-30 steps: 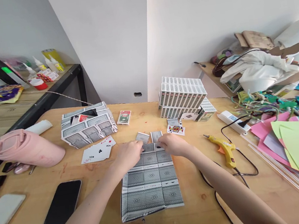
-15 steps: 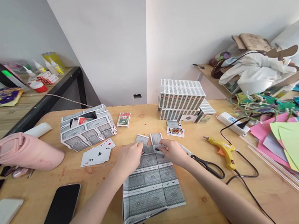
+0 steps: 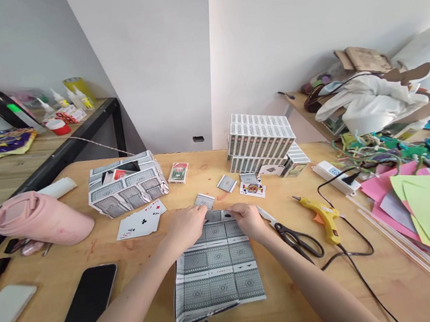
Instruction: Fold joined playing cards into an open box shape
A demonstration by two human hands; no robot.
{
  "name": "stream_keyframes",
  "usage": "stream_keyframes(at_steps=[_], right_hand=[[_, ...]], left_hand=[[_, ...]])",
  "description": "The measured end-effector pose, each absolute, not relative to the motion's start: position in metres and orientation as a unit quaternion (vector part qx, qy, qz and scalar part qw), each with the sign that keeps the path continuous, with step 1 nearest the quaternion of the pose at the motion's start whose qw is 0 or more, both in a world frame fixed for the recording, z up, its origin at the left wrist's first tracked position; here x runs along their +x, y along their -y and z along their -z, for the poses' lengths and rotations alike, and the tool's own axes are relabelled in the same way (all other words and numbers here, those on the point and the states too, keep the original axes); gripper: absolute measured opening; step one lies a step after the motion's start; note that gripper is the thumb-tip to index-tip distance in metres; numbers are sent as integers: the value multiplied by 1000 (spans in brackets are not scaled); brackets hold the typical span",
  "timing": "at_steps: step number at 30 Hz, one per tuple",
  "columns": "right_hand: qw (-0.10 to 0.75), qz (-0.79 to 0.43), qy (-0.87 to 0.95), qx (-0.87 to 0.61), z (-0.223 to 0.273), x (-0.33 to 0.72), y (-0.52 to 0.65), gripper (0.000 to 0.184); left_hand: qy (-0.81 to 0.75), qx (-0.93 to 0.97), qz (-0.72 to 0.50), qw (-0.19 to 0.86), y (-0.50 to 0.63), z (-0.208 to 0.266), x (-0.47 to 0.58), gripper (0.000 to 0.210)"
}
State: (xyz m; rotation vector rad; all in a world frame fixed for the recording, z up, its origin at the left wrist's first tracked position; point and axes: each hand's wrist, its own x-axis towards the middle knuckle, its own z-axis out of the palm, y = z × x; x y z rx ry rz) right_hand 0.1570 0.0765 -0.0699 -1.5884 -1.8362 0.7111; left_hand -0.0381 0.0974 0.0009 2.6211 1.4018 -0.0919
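Observation:
A panel of joined playing cards (image 3: 219,259), patterned grey backs up, lies on the table before me with raised walls along its left and near sides. At its far edge my left hand (image 3: 190,225) and my right hand (image 3: 247,219) are both closed, fingers pinching a folded playing card (image 3: 216,215) held upright there. Their fingertips partly hide that card. Just beyond my left hand lies a loose folded card (image 3: 204,202), and another folded card (image 3: 226,183) rests farther back to the right. Black-handled scissors (image 3: 297,238) lie beside my right wrist.
A card-covered box (image 3: 129,189) and fanned cards (image 3: 140,221) are at left, near a pink roll (image 3: 43,218) and a phone (image 3: 86,303). Stacked card boxes (image 3: 260,137) stand behind. At right are a yellow glue gun (image 3: 323,215), its cord and a power strip (image 3: 335,176).
A folded card that was just beyond the panel near my right hand now lies farther back to the right. My right fingers have shifted a little on the far edge.

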Motion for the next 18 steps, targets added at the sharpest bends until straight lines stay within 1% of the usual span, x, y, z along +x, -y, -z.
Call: stream_keyframes(at_steps=[6, 12, 14, 18], right_hand=[[292, -261, 679, -621, 65, 155, -74, 24], [236, -232, 700, -633, 47, 150, -69, 25], [243, -220, 702, -632, 42, 146, -67, 25], [295, -215, 677, -639, 31, 139, -62, 27]], left_hand=[[-464, 881, 34, 86, -98, -1, -38, 13], [-455, 885, 8, 101, -96, -4, -33, 11], [-452, 884, 1, 117, -98, -5, -28, 13], [-481, 868, -11, 123, -103, -11, -22, 19]])
